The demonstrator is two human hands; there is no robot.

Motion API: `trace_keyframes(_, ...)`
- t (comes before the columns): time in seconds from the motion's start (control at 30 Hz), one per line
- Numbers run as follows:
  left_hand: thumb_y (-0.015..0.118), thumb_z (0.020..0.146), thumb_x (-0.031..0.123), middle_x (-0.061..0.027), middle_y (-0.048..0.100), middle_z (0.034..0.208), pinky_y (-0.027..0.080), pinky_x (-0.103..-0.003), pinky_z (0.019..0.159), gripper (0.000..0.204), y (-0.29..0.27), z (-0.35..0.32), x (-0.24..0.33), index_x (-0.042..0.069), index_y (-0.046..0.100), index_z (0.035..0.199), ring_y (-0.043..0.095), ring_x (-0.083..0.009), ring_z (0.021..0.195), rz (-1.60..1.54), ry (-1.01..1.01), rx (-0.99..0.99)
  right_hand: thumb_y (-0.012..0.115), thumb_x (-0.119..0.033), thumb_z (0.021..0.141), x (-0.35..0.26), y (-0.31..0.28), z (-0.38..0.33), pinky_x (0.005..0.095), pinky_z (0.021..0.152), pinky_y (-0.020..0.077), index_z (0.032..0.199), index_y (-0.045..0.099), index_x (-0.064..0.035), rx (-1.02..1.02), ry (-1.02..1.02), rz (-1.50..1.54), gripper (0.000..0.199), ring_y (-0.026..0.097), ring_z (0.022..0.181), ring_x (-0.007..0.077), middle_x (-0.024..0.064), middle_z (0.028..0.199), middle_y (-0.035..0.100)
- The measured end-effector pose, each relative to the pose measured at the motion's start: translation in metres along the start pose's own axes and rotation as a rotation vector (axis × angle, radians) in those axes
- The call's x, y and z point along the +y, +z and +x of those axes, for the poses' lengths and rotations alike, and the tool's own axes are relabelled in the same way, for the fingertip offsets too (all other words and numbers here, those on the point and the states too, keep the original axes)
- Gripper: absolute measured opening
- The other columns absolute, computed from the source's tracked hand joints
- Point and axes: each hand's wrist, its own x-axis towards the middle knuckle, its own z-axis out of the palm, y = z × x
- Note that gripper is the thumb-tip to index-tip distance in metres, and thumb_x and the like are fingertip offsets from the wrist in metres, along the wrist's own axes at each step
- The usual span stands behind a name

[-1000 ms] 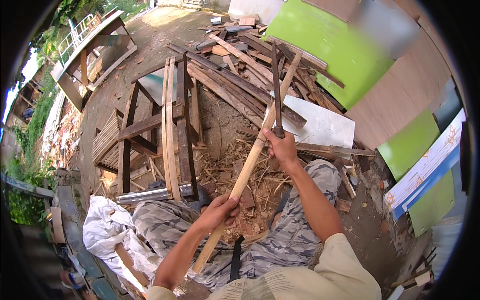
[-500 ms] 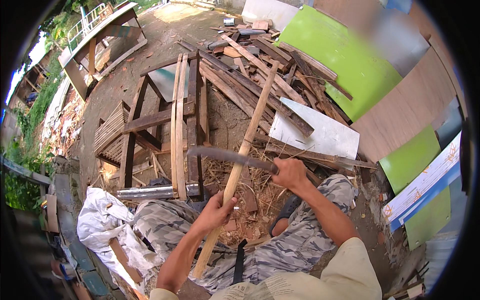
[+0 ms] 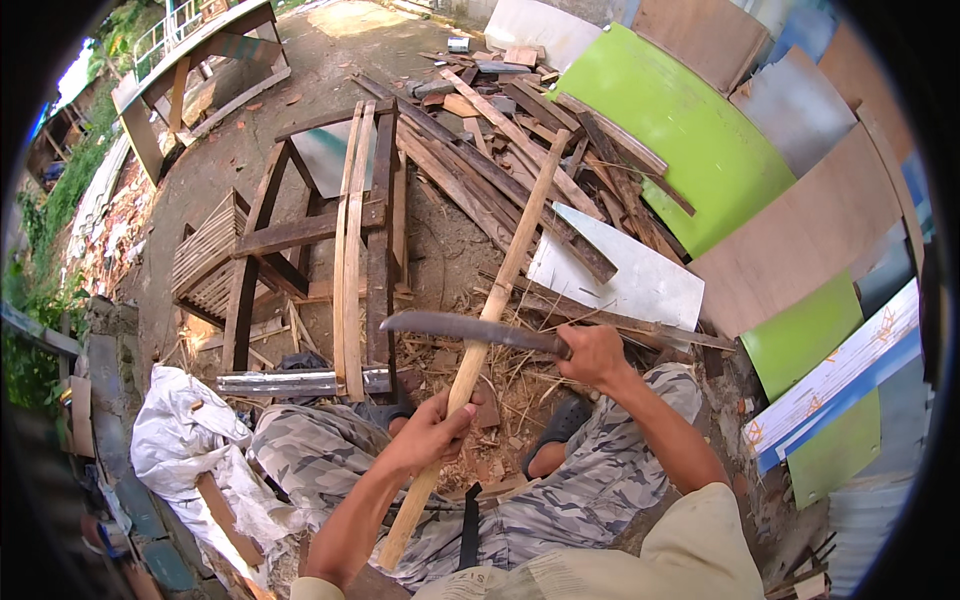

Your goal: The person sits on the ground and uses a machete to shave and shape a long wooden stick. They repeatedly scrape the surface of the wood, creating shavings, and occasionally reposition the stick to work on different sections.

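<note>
My left hand (image 3: 432, 430) is closed round the lower part of a long, pale wooden pole (image 3: 507, 275), which slants from my lap up and away to the right. My right hand (image 3: 592, 355) grips the handle of a machete (image 3: 430, 322) with a dark blade. That blade crosses over the pole above my left hand, its tip pointing left; whether its edge bites into the wood I cannot tell. Wood shavings and splinters (image 3: 495, 410) litter the ground between my feet.
Ahead to the left stands a dark wooden frame (image 3: 255, 255) with two pale strips (image 3: 352, 250) lying over it. A scrap wood pile (image 3: 545, 110) and a white board (image 3: 620, 265) lie ahead right, beside green panels (image 3: 670, 130). A white sack (image 3: 180, 430) sits at my left.
The machete now crosses the pole slightly lower, nearer my left hand, and its blade shows broader. My right hand has moved slightly right. The whole view has shifted a little.
</note>
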Motion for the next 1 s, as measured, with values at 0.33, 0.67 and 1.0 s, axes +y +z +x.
trace_keyframes(0.33,0.054,0.102,0.024,0.0062,0.034,0.064,0.028,-0.023,0.045,0.025,0.003,-0.003,0.01,0.006,0.052,0.12,0.03,-0.0045,0.048,-0.044,0.004,-0.014,0.073,-0.028,0.07,-0.019,-0.009,0.008,0.0448,0.052,0.0507,0.072,0.058,-0.0104,0.015,-0.131,-0.007,0.023,0.064,0.056,0.0333,0.0115,0.061,0.064)
trace_keyframes(0.67,0.052,0.103,0.024,0.0045,0.047,0.071,0.034,-0.023,0.047,0.028,0.008,0.004,0.005,0.004,0.053,0.123,0.041,-0.0044,0.054,0.232,0.07,0.061,0.074,-0.031,0.071,-0.006,-0.006,0.016,0.0459,0.052,0.0513,0.075,0.061,-0.0108,-0.045,-0.168,-0.064,0.024,0.066,0.057,0.0319,0.01,0.061,0.065)
trace_keyframes(1.0,0.052,0.102,0.023,-0.0044,0.055,0.078,0.044,-0.031,0.063,0.032,0.013,0.007,0.005,-0.002,0.054,0.123,0.051,-0.0121,0.07,0.534,0.173,0.197,0.071,-0.029,0.073,0.021,0.026,0.025,0.0462,0.05,0.051,0.075,0.06,-0.0109,0.007,0.039,0.017,0.022,0.065,0.055,0.0311,0.0101,0.059,0.063)
